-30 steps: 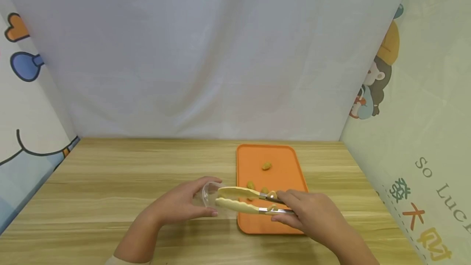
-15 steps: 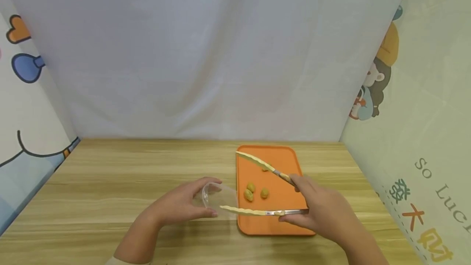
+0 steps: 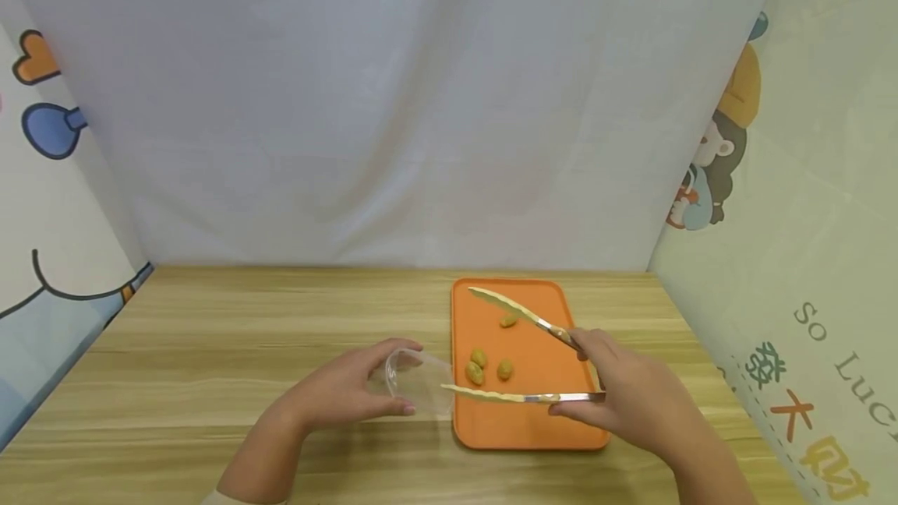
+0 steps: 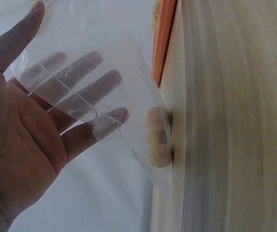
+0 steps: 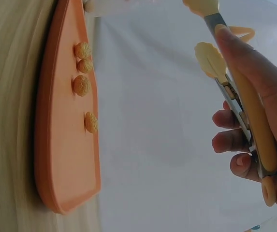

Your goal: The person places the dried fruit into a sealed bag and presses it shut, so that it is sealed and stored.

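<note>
Tongs (image 3: 491, 395) stand spread above the orange tray (image 3: 526, 427) in the head view, nothing between their heads, with the right hand (image 3: 634, 392) at their handle end and its forearm entering from the lower right. Four walnuts (image 3: 475, 372) lie untouched on the tray: two side by side near its left edge, one just right of them, one farther back. A clear bag (image 3: 419, 382) is just beside the tray on the surface (image 3: 281, 302), a spot that probably suits a short reach; the left hand (image 3: 351, 388) curves about it, thumb nearer the person, fingers beyond. In the left wrist view that grip is wide, fingers fanned and nearly straight, seen through the film, pinching nothing; such a spread likely props the limp mouth open. Three pale lumps (image 4: 156, 137), apparently walnuts too, sit low in the bag, their weight perhaps steadying it. In the right wrist view the other grip is closed round the tongs, thumb along one arm, fingers at the other, seemingly loose enough to let the arms spring apart, well clear of the walnuts.
</note>
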